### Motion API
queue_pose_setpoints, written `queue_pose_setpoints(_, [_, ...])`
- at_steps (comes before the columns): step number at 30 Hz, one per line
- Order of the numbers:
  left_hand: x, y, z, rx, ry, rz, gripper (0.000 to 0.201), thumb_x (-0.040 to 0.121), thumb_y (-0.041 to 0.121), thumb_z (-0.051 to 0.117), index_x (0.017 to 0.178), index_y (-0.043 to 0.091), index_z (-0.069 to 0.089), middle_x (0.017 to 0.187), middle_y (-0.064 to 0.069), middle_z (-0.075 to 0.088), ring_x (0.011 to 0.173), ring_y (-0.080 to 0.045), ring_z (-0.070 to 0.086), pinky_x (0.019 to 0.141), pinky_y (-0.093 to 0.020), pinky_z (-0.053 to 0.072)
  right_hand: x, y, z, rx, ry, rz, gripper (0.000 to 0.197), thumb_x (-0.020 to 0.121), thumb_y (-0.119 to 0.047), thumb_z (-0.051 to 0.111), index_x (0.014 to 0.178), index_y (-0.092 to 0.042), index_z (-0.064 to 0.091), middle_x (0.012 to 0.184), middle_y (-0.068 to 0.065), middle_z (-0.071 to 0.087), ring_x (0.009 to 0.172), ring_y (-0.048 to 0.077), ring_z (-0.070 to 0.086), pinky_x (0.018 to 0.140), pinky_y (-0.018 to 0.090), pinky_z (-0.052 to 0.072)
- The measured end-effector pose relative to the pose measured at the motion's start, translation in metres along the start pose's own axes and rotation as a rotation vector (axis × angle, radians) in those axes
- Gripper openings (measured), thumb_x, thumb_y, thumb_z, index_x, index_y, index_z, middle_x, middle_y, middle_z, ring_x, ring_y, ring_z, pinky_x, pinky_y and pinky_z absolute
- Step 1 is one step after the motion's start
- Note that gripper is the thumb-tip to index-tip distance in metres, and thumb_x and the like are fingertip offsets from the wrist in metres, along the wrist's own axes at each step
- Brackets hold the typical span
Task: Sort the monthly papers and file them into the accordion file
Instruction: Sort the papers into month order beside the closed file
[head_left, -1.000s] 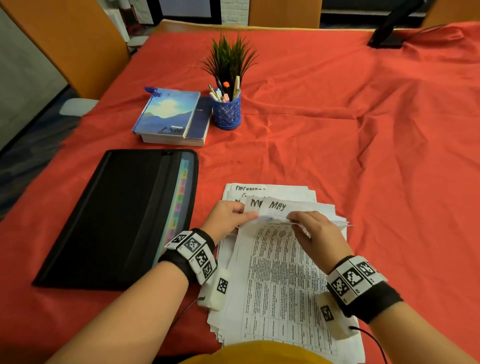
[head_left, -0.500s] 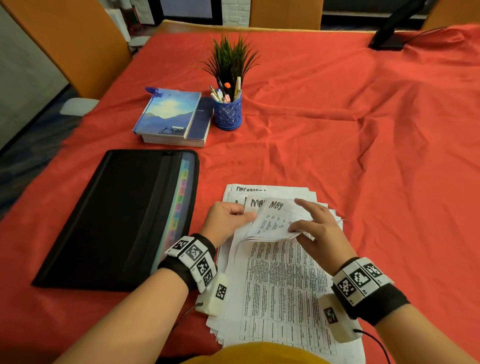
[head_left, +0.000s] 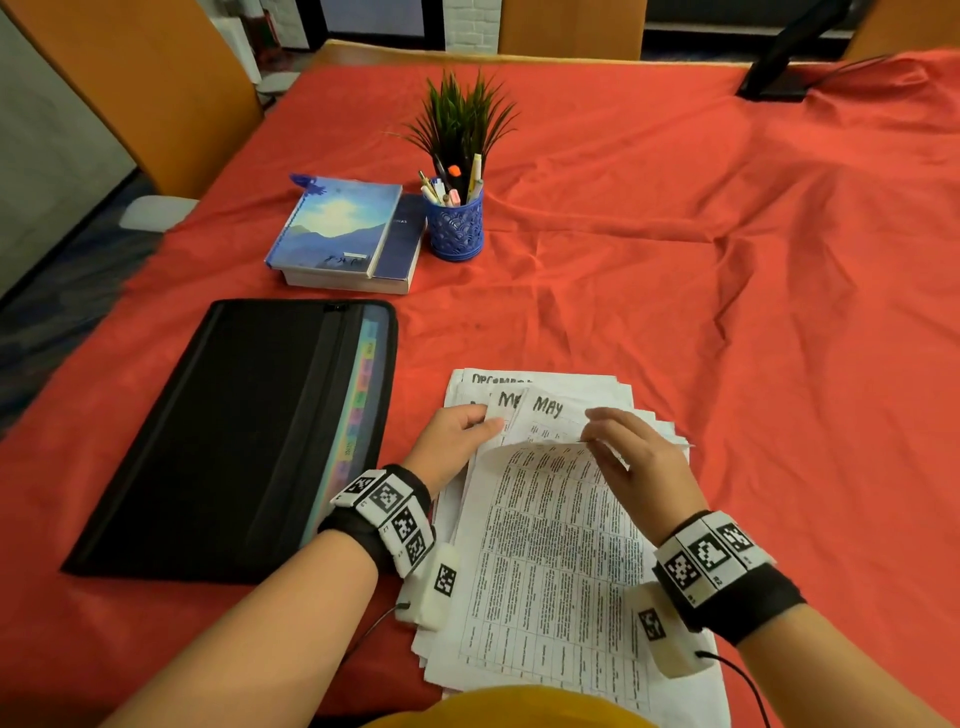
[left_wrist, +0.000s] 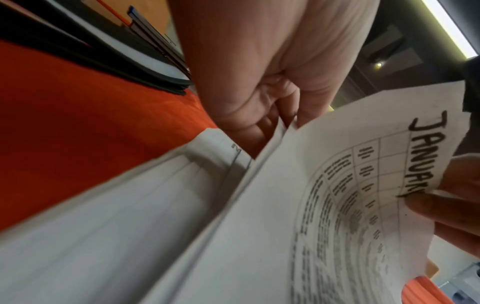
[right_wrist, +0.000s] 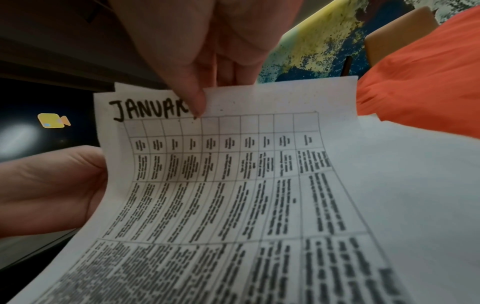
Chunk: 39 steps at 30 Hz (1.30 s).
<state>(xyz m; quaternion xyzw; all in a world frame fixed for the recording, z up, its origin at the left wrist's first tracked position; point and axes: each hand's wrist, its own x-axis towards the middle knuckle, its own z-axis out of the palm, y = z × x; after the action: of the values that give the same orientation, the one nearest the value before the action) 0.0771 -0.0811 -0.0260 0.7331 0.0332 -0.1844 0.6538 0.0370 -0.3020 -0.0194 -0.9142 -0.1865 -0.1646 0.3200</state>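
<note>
Lifting sheet (right_wrist: 233, 185) marked JANUAR, beneath sheets (head_left: 550, 410) marked MAY

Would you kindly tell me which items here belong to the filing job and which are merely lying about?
Belonging:
paper stack
January sheet, pinched by right hand
left hand, gripping stack's edge
accordion file

Lying about:
books
pen cup
plant

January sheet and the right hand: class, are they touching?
Touching. The right wrist view shows the right hand pinching the January sheet at its top edge.
</note>
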Motion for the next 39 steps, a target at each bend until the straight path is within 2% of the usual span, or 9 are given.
queue_pose_setpoints(5, [0.0, -0.003, -0.002, -0.074, 0.018, -0.046, 0.023, 0.094, 0.006, 0.051, 0.107, -0.01, 0.063, 0.111, -0.021, 0.066, 0.099, -0.024, 0.062, 0.094, -0.038, 0.048, -0.006, 0.007, 0.002, 0.01, 0.046, -0.02, 0.018, 0.081, -0.011, 0.06, 0.092, -0.013, 0.074, 0.12, 0.015, 0.06, 0.094, 0.026, 0.066, 0.075, 0.031, 0.055])
queue_pose_setpoints(10, [-0.001, -0.002, -0.002, -0.108, 0.005, -0.039, 0.024, 0.094, 0.008, 0.051, 0.11, -0.005, 0.064, 0.108, -0.012, 0.068, 0.098, -0.018, 0.064, 0.087, -0.022, 0.051, -0.008, 0.004, 0.002, 0.006, 0.051, -0.003, 0.02, 0.077, -0.009, 0.062, 0.092, -0.013, 0.075, 0.112, 0.012, 0.066, 0.089, 0.022, 0.068, 0.077, 0.027, 0.052])
queue_pose_setpoints(15, [-0.002, -0.003, -0.002, -0.094, 0.011, -0.058, 0.022, 0.095, 0.009, 0.051, 0.109, -0.001, 0.065, 0.106, -0.009, 0.069, 0.095, -0.015, 0.065, 0.084, -0.024, 0.052, -0.002, 0.0, 0.0, -0.041, 0.017, -0.032, 0.013, 0.078, -0.016, 0.064, 0.084, -0.012, 0.073, 0.085, 0.001, 0.07, 0.078, 0.019, 0.066, 0.069, 0.03, 0.052])
queue_pose_setpoints(17, [-0.001, -0.004, -0.004, -0.076, 0.007, -0.06, 0.021, 0.095, 0.01, 0.052, 0.107, 0.0, 0.066, 0.104, -0.008, 0.07, 0.092, -0.015, 0.065, 0.082, -0.025, 0.052, 0.002, 0.0, 0.0, -0.024, 0.042, -0.031, 0.019, 0.082, -0.023, 0.06, 0.086, -0.01, 0.073, 0.083, 0.002, 0.068, 0.076, 0.016, 0.062, 0.07, 0.021, 0.047])
queue_pose_setpoints(19, [-0.001, -0.005, -0.005, -0.053, 0.003, -0.07, 0.025, 0.095, 0.012, 0.052, 0.104, -0.008, 0.064, 0.097, -0.011, 0.068, 0.087, -0.021, 0.063, 0.075, -0.027, 0.051, 0.006, 0.0, 0.0, -0.019, 0.065, -0.024, 0.019, 0.084, -0.018, 0.061, 0.096, -0.009, 0.072, 0.082, 0.003, 0.065, 0.073, 0.014, 0.058, 0.068, 0.014, 0.041])
queue_pose_setpoints(23, [-0.003, -0.004, -0.006, -0.056, -0.019, -0.097, 0.041, 0.093, 0.021, 0.056, 0.1, -0.019, 0.052, 0.088, -0.016, 0.053, 0.08, -0.027, 0.046, 0.062, -0.031, 0.038, 0.008, -0.003, 0.0, 0.005, -0.004, 0.03, 0.031, 0.078, 0.003, 0.067, 0.106, -0.01, 0.063, 0.076, -0.003, 0.057, 0.063, 0.015, 0.056, 0.06, 0.029, 0.052])
queue_pose_setpoints(27, [-0.005, -0.004, -0.008, -0.05, -0.001, -0.087, 0.039, 0.093, 0.018, 0.057, 0.103, -0.02, 0.053, 0.09, -0.02, 0.057, 0.082, -0.027, 0.052, 0.063, -0.031, 0.044, 0.008, 0.0, -0.001, 0.01, -0.074, -0.049, 0.008, 0.078, -0.007, 0.065, 0.083, -0.012, 0.07, 0.082, 0.0, 0.063, 0.072, 0.019, 0.062, 0.065, 0.027, 0.052])
queue_pose_setpoints(33, [-0.005, -0.003, -0.007, -0.078, 0.046, -0.017, 0.049, 0.08, 0.023, 0.072, 0.091, -0.022, 0.057, 0.085, -0.019, 0.059, 0.079, -0.023, 0.052, 0.07, -0.035, 0.044, 0.015, 0.006, 0.001, -0.036, -0.201, -0.029, 0.016, 0.07, 0.001, 0.074, 0.074, -0.012, 0.066, 0.115, 0.01, 0.062, 0.104, 0.032, 0.057, 0.089, 0.032, 0.039])
queue_pose_setpoints(39, [-0.006, 0.0, -0.004, -0.092, 0.052, 0.003, 0.014, 0.086, 0.001, 0.063, 0.099, -0.001, 0.068, 0.099, -0.009, 0.071, 0.087, -0.012, 0.068, 0.077, -0.022, 0.055, 0.016, 0.002, 0.001, 0.011, -0.241, -0.033, 0.015, 0.07, 0.0, 0.073, 0.075, -0.013, 0.067, 0.105, 0.006, 0.065, 0.098, 0.026, 0.061, 0.084, 0.028, 0.045])
